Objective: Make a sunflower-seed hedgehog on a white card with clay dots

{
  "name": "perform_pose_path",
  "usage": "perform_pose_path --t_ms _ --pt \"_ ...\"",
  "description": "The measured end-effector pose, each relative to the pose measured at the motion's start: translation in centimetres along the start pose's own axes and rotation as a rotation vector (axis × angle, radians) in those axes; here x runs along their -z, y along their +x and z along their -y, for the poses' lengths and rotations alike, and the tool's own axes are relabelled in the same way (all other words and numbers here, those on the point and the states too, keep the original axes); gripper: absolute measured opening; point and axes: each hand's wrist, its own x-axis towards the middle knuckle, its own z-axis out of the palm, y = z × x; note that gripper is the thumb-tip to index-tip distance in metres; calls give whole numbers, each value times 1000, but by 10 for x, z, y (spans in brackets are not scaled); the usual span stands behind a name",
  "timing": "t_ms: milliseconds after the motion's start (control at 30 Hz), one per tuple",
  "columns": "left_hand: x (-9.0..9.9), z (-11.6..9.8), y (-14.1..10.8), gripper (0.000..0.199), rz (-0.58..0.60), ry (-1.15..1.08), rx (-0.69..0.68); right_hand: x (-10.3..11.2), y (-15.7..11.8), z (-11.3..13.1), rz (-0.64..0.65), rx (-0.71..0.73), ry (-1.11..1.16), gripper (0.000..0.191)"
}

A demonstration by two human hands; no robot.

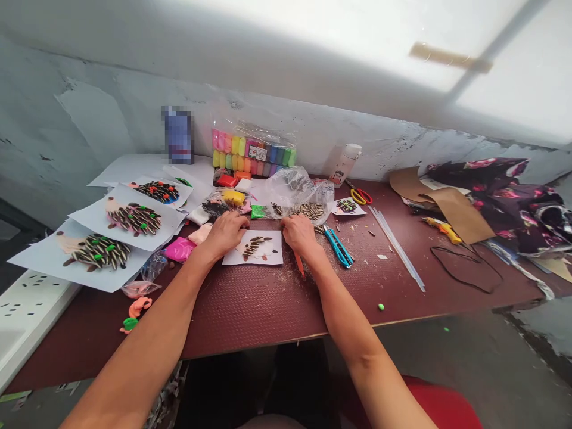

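Note:
A small white card (275,257) lies on the dark red table between my hands, with a partly seed-covered hedgehog shape (255,245) on it. My left hand (227,231) is at the card's upper left edge, fingers curled; whether it pinches anything is hidden. My right hand (298,232) is at the card's right side, by the striped seeds (308,210) in a clear plastic bag (290,185). Its fingers are bent together, and what is between them is too small to tell. An orange tool (299,265) lies beside the right wrist.
Finished seed hedgehogs on paper (134,220) are stacked at left. Coloured clay packs (254,152) lean on the wall. A blue cutter (338,245), scissors (358,195), clear glue sticks (397,247), a glue gun (447,231) and a bottle (345,165) stand or lie rightward.

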Motion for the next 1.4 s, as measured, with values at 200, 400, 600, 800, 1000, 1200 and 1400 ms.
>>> perform_pose_path --t_ms 200,400,600,800,1000,1200,1400 --pt "-1 1 0 26 -13 5 -24 5 -12 -8 -130 -88 416 20" --pt "-2 2 1 26 3 32 -28 0 -18 -2 -82 -18 811 14" --pt "-4 4 1 27 -14 41 -19 0 -23 8 -82 -31 783 13" --pt "-7 5 3 27 -28 29 -31 -2 -23 9 -100 -44 694 14" --pt "-6 5 3 28 -19 45 -38 -1 -24 15 -87 -72 605 19" --pt "-8 6 2 27 -38 37 -45 2 -26 22 -62 -89 538 19" --pt "-10 8 2 26 -51 42 -59 2 -26 25 -42 -90 494 20"
